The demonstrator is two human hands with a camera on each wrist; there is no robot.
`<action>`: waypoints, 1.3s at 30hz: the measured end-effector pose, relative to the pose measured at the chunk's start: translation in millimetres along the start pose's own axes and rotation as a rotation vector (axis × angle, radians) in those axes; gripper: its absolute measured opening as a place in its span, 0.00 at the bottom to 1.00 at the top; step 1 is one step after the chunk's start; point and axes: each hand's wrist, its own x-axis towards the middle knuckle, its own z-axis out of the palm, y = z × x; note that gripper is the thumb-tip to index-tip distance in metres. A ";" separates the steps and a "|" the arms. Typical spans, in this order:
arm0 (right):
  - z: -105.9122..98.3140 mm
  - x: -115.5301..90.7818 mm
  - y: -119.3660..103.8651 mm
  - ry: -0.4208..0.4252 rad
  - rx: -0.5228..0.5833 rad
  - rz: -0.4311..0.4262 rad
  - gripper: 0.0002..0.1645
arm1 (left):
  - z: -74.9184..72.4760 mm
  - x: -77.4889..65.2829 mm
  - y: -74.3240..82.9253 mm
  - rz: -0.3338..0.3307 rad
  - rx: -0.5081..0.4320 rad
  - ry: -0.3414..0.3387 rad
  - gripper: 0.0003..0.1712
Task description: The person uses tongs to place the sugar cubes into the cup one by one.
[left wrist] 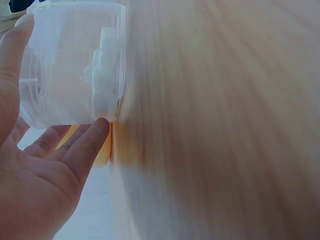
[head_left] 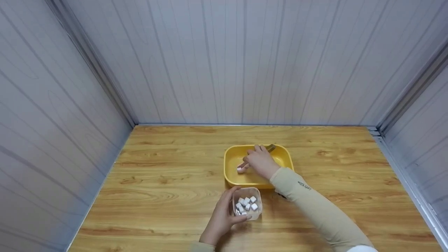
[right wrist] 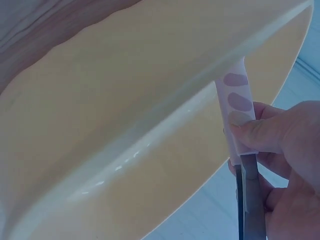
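Observation:
My left hand [head_left: 224,213] holds a small clear plastic container [head_left: 256,214], thumb on the near side and fingers round the left and far sides. Several white cubes [head_left: 247,207] lie inside it; in the left wrist view they show through the wall of the container [left wrist: 65,60]. Over the yellow basin [head_left: 229,180], my right hand [head_left: 261,162] grips a pair of tongs [right wrist: 239,105] with pink ends and dark metal arms. The pink tip of the tongs [head_left: 242,167] points down into the basin. Something whitish shows at the tip; whether it is a cube, I cannot tell.
The basin stands just beyond the container on a wood-grain table [head_left: 168,185]. Pale panel walls enclose the table at the back [head_left: 224,70], the left [head_left: 63,105] and the right.

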 end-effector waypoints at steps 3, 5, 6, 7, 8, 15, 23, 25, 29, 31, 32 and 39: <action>-1.5 -2.8 2.8 0.007 0.036 0.000 0.13 | -0.1 -0.1 -0.3 0.004 -0.003 0.001 0.54; -3.1 -5.3 4.5 0.007 0.043 0.001 0.14 | -0.2 -0.1 -0.8 0.012 -0.007 -0.001 0.53; -3.9 -6.3 5.2 0.003 0.043 0.002 0.15 | -0.2 -0.1 -1.1 0.016 -0.007 -0.002 0.53; -4.8 -7.5 5.9 0.003 0.045 0.001 0.16 | 0.2 0.0 -1.4 0.021 -0.009 -0.002 0.53; -5.5 -8.6 6.5 0.002 0.049 0.000 0.18 | 0.2 -0.1 -1.4 0.024 -0.010 -0.002 0.53; -12.5 -16.3 10.3 0.017 0.081 -0.004 0.23 | 1.7 0.6 -1.7 0.019 -0.028 0.001 0.52; -27.3 -25.6 12.6 0.026 0.121 0.035 0.25 | 1.8 0.7 -1.9 0.004 -0.020 0.002 0.52; -31.9 -28.5 11.9 0.036 0.138 0.043 0.26 | 1.5 0.6 -1.9 0.002 -0.025 0.002 0.52; -40.5 -35.0 10.6 0.044 0.155 0.057 0.27 | 1.9 0.7 -1.7 0.003 -0.036 0.001 0.52; -44.7 -38.6 10.2 0.049 0.151 0.059 0.26 | 2.2 0.8 -1.7 0.005 -0.040 0.000 0.52; -46.7 -40.1 9.9 0.052 0.151 0.058 0.26 | 2.2 0.7 -2.0 0.007 -0.042 -0.002 0.52; -60.2 -53.5 8.3 0.101 0.149 0.012 0.19 | 0.7 0.1 -2.8 0.021 -0.006 -0.001 0.52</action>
